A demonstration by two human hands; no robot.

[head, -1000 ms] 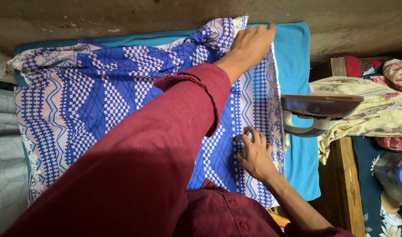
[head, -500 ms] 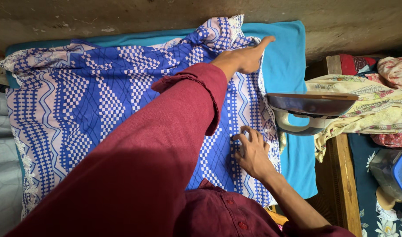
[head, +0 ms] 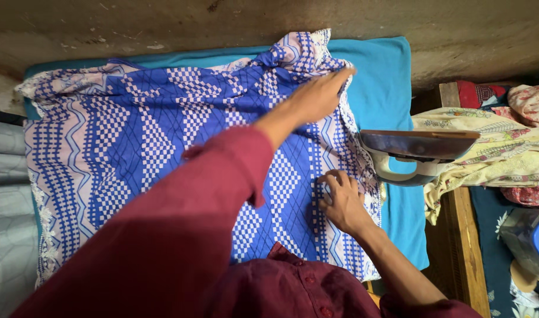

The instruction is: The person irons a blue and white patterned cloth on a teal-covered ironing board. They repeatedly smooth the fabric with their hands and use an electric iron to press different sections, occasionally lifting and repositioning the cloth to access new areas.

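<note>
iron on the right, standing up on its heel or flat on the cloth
Standing up. The iron rests on its heel on the teal pad, its soleplate lifted and its handle hanging below, beside the patterned cloth.

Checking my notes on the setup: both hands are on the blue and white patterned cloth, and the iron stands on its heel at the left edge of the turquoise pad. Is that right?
Not quite. The head view shows the iron at the right edge of the turquoise pad, not the left. Left hand and right hand are both on the patterned cloth.
</note>
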